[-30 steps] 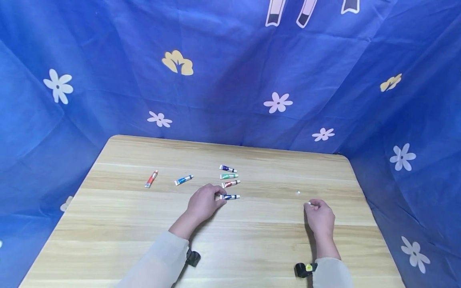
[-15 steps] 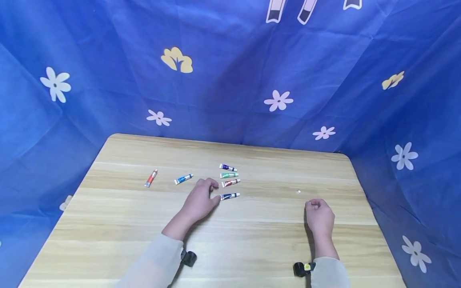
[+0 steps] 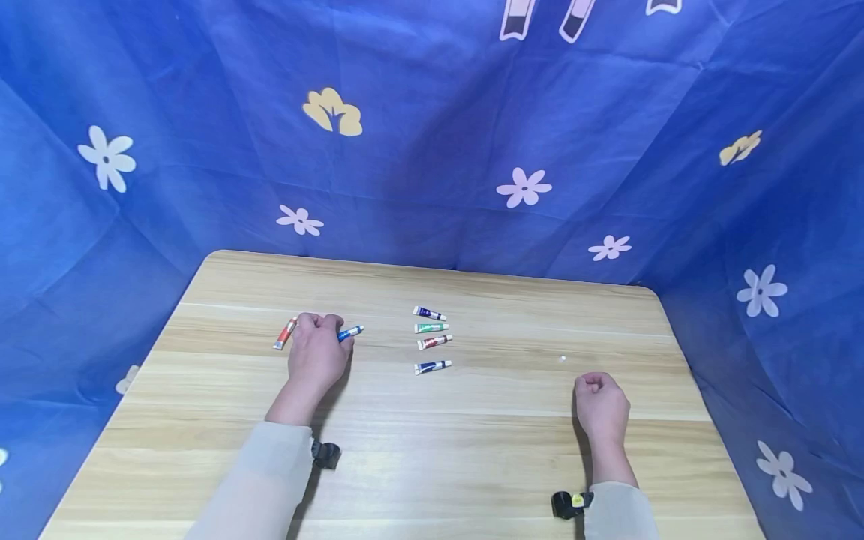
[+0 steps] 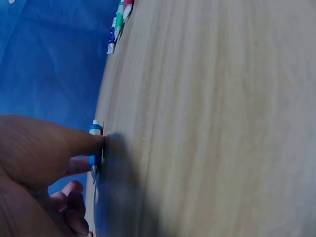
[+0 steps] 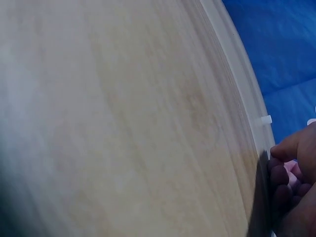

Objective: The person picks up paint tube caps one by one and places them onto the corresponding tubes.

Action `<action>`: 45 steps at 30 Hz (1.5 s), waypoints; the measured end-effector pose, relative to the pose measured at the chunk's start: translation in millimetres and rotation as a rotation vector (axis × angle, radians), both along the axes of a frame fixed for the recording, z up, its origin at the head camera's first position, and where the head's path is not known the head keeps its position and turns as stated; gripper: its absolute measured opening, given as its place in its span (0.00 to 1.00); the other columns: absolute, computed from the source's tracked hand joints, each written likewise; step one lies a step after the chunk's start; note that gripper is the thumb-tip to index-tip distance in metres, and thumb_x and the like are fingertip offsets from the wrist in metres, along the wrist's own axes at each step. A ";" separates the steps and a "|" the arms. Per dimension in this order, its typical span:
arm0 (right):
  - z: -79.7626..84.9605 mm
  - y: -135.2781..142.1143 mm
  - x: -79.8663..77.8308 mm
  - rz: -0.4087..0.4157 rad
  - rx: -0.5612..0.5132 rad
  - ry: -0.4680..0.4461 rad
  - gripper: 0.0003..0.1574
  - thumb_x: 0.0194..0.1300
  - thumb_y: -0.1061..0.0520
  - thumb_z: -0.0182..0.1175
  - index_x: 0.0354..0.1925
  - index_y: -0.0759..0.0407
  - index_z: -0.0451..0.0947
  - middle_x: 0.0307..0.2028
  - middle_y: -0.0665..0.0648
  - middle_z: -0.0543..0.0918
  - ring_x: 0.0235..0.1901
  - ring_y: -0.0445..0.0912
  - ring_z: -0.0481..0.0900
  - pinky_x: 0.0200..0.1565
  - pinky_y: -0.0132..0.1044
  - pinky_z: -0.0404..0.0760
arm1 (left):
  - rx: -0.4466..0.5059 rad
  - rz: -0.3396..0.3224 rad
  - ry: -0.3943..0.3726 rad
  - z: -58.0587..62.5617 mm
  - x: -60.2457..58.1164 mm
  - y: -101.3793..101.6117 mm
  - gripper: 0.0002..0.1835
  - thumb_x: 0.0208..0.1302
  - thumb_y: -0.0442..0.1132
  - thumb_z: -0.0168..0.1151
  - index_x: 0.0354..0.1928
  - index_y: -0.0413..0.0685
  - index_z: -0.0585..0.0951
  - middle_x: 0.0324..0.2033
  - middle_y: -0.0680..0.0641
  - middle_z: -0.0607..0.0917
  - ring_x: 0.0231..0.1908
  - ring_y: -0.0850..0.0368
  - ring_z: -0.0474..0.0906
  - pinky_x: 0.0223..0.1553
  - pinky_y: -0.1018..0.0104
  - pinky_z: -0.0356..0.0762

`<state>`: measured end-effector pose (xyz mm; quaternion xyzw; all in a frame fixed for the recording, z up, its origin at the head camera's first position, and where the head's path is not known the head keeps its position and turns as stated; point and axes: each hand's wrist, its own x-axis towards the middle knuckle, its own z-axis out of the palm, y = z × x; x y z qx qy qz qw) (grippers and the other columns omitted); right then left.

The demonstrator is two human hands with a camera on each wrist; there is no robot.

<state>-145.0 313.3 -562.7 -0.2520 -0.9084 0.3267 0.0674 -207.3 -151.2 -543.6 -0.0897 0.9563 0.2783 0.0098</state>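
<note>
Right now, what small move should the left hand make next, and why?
Probably the left hand should pinch and lift the bright blue tube: its thumb and finger are at the tube, though how firmly is unclear, and the tube lies apart from the row of four with the green tube.

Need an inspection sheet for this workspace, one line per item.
Surface: pale wood-grain table, rounded corners
Job's things: slim blue tube, slim orange-red tube left of it; slim violet tube, green tube, dark-red tube and navy tube in a column; small white piece beyond the right grip
Clutter: nothing seen
Left grip: pinches the blue tube
Right grip: curled; whether it holds anything is unclear
Cables: nothing seen
Surroundings: blue fabric curtain printed with flowers
</note>
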 end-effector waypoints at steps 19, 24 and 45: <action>3.0 -1.4 7.8 -0.101 -0.262 0.019 0.19 0.80 0.50 0.61 0.55 0.64 0.82 0.42 0.59 0.88 0.35 0.45 0.79 0.33 0.32 0.78 | 0.138 -0.118 0.035 10.8 43.0 1.0 0.11 0.78 0.43 0.65 0.50 0.43 0.81 0.33 0.45 0.86 0.31 0.51 0.79 0.34 0.59 0.75; 11.0 -16.4 16.1 -0.096 -0.419 0.031 0.20 0.81 0.48 0.61 0.57 0.62 0.81 0.39 0.48 0.86 0.40 0.44 0.80 0.41 0.33 0.79 | 0.352 -0.124 -0.060 27.4 65.3 9.5 0.12 0.77 0.45 0.67 0.54 0.48 0.82 0.32 0.49 0.82 0.30 0.56 0.76 0.32 0.64 0.74; 63.3 -164.3 75.2 0.583 -0.758 0.029 0.09 0.66 0.68 0.70 0.45 0.64 0.83 0.36 0.63 0.87 0.33 0.37 0.83 0.38 0.27 0.83 | 0.843 -0.169 -0.251 44.2 148.7 76.1 0.11 0.70 0.40 0.74 0.51 0.51 0.85 0.24 0.55 0.74 0.22 0.66 0.70 0.21 0.73 0.70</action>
